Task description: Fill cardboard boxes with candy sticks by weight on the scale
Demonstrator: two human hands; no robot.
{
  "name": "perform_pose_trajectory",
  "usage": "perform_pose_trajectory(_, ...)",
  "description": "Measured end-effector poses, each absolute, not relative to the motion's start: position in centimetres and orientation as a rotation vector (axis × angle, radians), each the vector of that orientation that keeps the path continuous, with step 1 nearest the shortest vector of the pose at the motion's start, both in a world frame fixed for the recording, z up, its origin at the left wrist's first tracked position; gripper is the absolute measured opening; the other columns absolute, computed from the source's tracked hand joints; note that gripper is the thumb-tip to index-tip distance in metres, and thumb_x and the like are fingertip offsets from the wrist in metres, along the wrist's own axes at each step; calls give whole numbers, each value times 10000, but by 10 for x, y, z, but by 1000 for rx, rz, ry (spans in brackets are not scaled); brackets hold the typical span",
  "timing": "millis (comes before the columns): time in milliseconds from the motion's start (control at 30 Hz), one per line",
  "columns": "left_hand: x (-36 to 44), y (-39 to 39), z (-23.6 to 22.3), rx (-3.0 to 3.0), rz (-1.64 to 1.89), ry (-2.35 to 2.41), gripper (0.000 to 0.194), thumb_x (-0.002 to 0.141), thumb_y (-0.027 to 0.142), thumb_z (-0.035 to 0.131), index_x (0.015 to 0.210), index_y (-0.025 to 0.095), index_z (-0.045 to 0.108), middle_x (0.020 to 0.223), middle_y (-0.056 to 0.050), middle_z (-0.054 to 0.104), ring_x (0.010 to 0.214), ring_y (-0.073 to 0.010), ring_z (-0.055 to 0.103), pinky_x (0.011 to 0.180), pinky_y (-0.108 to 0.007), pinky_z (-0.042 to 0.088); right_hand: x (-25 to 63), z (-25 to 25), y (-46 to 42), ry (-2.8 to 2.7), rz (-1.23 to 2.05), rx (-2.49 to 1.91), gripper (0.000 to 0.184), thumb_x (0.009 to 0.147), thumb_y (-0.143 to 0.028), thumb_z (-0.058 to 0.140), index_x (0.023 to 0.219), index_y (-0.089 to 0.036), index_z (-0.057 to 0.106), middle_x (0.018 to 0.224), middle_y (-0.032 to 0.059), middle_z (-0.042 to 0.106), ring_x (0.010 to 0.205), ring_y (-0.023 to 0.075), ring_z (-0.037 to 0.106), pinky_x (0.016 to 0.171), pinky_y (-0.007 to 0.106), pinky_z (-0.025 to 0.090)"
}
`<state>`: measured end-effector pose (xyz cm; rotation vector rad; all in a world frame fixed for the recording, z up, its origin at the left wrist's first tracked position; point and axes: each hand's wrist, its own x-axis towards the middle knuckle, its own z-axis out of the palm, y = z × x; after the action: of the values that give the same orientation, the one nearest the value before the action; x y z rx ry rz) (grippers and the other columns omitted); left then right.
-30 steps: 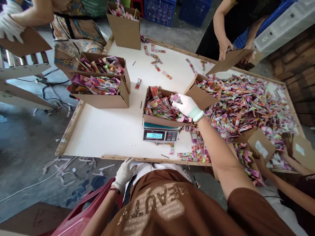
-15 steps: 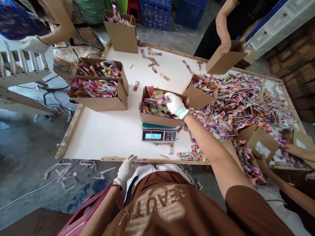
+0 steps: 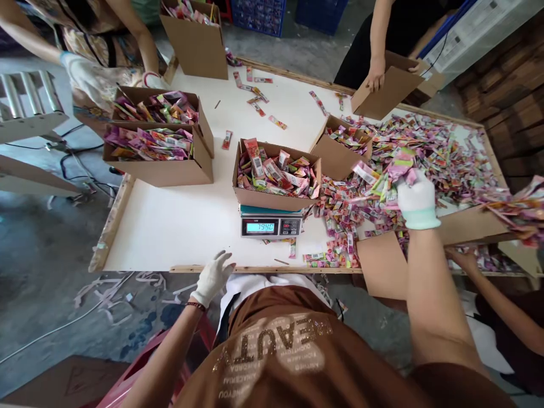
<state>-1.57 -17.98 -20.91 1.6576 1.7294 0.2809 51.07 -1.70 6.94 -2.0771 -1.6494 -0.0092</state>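
A white-topped desk (image 3: 170,221) spreads out around a digital scale (image 3: 272,225). A broad heap of wrapped sachets (image 3: 429,141) covers the surface to the scale's right, while two packed cartons (image 3: 164,171) stand to its left and farther from the wearer. An open carton (image 3: 272,201) rests on top of the scale, mouth up, its long axis nearly parallel to the scale's front panel and its ends reaching past the sides.

Well to the right of the scale, the worker's gloved right hand (image 3: 416,198) is closed around a bunch of sachets (image 3: 393,178). The gloved left hand (image 3: 212,277), empty with fingers loosely parted, hangs to the scale's left on the wearer's side. Handling such a loose bunch well probably calls for fingers wrapped about its middle, a squeeze light enough to spare the wrappers, and stray ends gathered lengthwise so none slip out short of the scale.

The held bunch splays toward the scale, a pale sachet (image 3: 366,171) at its edge slanting from far left to near right; blur hides how the others point.
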Motion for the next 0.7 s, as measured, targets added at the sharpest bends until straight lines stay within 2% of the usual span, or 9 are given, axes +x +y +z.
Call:
perform_pose_trajectory(133,-30,-134,-178,1697,427,1747,448,938,410,579,1276,133,679,1453,-186,636,1350,-309,627,1185,-453,500,543,44,-29,-1703,-17,-2353,118,915,-287,600,983,-254,691,1058,206,726,1094,403,682,962,518,520)
perform_pose_trajectory(200,-35,-109,-156,1724,560,1758,438,951,437,566,1261,148,676,1406,-180,658,1335,-308,630,1179,-480,505,541,36,-26,-1720,46,-2304,344,846,-280,732,1180,-204,692,1269,221,683,1277,421,616,1069,541,478)
perform_pose_trajectory(267,-36,-85,-131,1744,740,1766,425,951,462,576,1241,168,678,1355,-169,677,1275,-307,654,1128,-498,545,521,34,-19,-1709,208,-2106,566,830,-330,775,1361,-205,627,1421,179,614,1362,397,577,1099,560,474)
perform_pose_trajectory(367,-27,-58,-91,1763,936,1794,413,954,458,585,1247,180,670,1337,-160,675,1210,-292,670,1052,-490,591,457,43,1,-1675,404,-1719,439,898,-328,693,1312,-182,674,1336,134,668,1167,273,708,986,437,572)
perform_pose_trajectory(433,-15,-48,-68,1789,993,1806,395,967,441,581,1259,189,666,1351,-152,669,1216,-286,664,1053,-489,591,401,47,21,-1827,432,-1580,323,933,-321,671,1199,-149,738,1230,125,712,998,200,734,918,333,579)
perform_pose_trajectory(467,-7,-46,-59,1807,1016,1797,381,972,433,583,1255,195,670,1351,-148,673,1223,-287,663,1066,-494,585,372,47,32,-1979,469,-1565,287,958,-305,645,1177,-154,752,1198,115,723,1003,191,724,947,317,560)
perform_pose_trajectory(533,7,-46,-48,1846,1051,1738,343,979,424,590,1221,200,686,1333,-140,691,1230,-288,669,1092,-502,571,321,40,56,-2298,478,-1692,284,993,-345,612,1136,-152,763,1210,136,728,1072,238,705,985,356,537)
perform_pose_trajectory(600,17,-51,-46,1874,1067,1671,319,985,422,601,1189,198,701,1329,-137,706,1231,-289,682,1104,-506,565,282,28,77,-2546,435,-1920,428,982,-460,641,1191,-100,743,1274,210,709,1180,337,668,1006,431,520)
perform_pose_trajectory(700,21,-62,-53,1882,1060,1623,302,989,407,618,1181,192,712,1363,-143,700,1224,-290,700,1082,-499,578,257,12,99,-2730,430,-2048,465,960,-395,672,1271,-50,704,1285,259,712,1226,400,651,989,459,511)
